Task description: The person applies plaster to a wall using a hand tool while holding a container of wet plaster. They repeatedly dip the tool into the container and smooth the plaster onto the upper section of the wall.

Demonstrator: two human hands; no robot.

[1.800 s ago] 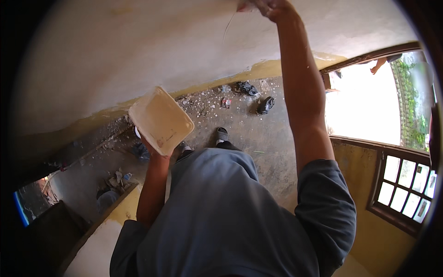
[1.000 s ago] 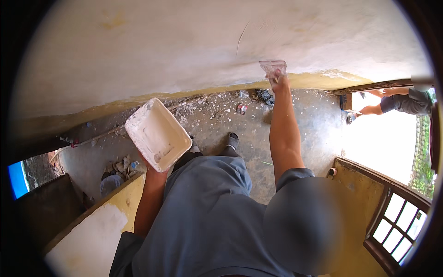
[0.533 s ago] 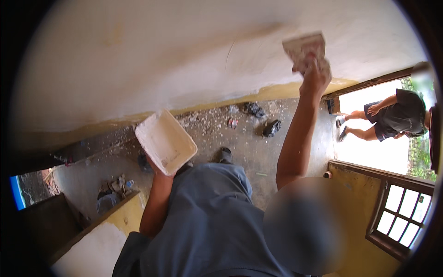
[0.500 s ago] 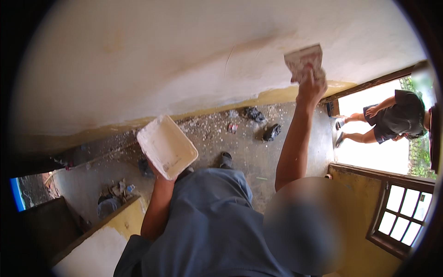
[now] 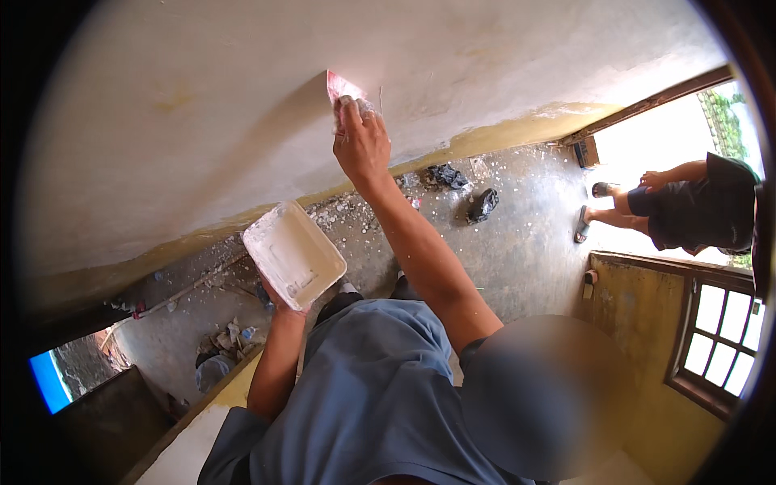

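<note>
the right hand (image 5: 362, 149) is clenched round a flat scraper (image 5: 341, 84), reddish and smeared with white paste, and the paste is also on the fingers (image 5: 347, 103). the scraper sticks out past the fingertips, away from the body, and its far edge seems to meet the pale wall (image 5: 202, 105); how hard it presses i cannot tell. a long shadow (image 5: 271, 129) runs over the wall to the left of this hand, and a thin raised line (image 5: 381, 99) marks the wall just to its right. below and left of the right hand, well apart from it, the left hand (image 5: 277, 297) grasps a white oblong tub (image 5: 260, 249) from beneath, most of its fingers hidden under it. the tub sits just above the left hand, its open top facing the wearer, with white paste coating the inside. to the right of the tub and beyond the right forearm (image 5: 424, 250), white crumbs (image 5: 343, 212) and two black plastic bags, one (image 5: 447, 175) nearer the wall and one (image 5: 482, 205) farther out, lie on the grey floor (image 5: 517, 242). far to the right of both hands, another person (image 5: 699, 202) stands in the bright doorway, above a barred window (image 5: 722, 331).
</note>
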